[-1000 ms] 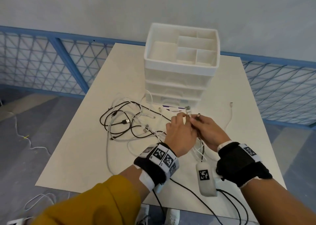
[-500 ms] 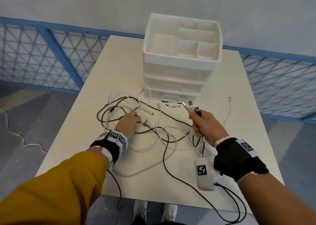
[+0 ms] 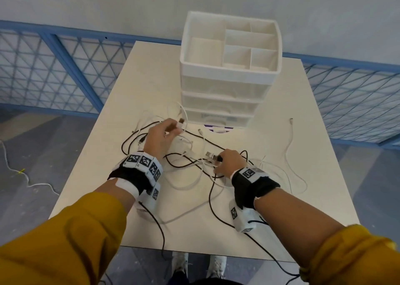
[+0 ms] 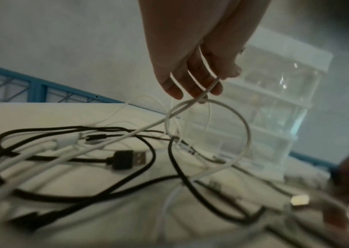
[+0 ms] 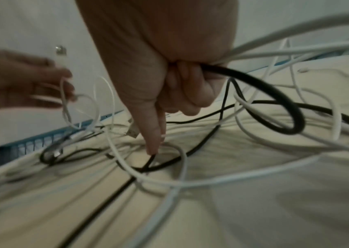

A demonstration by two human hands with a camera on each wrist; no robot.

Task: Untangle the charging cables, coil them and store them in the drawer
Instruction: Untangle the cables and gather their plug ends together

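Left hand (image 3: 161,138) has lifted a white cable (image 4: 192,102) toward 12 o'clock.
Right hand (image 3: 230,162), lowered, grips black and white cables' plugs (image 3: 213,156).

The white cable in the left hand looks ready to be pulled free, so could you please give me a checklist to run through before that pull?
1. Left hand has a grip on the white cable near its plug: ok.
2. Right hand holds the black cable and other plug ends, anchoring the rest: ok.
3. White cable free of the tangle: not ok, its loop crosses black and white strands.
4. Where its far end lies: cannot tell.
5. Drawer unit open to receive coils: not ok, all drawers look closed.
6. Separate white cable on the right lies apart from the pile: ok.
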